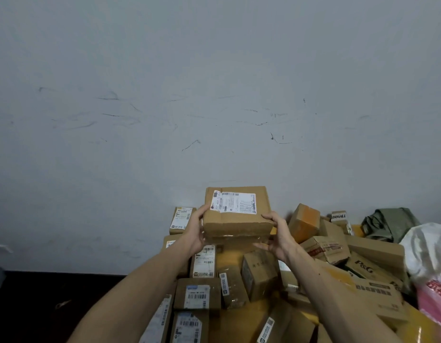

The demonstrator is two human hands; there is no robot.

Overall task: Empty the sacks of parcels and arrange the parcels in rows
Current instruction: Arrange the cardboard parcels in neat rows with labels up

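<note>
Cardboard parcel [236,214] at lower centre of the frame, gripped between my left hand [196,231] and right hand [279,237] above heaped parcels [239,293]

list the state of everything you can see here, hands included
held box: raised above the parcels, label up, gripped at both ends
left hand: fingers curled round the box's left end
right hand: fingers curled round the box's right end
left parcels: flat, lined up, labels up
right parcels: jumbled, tilted heap
green sack: crumpled, slack
</note>
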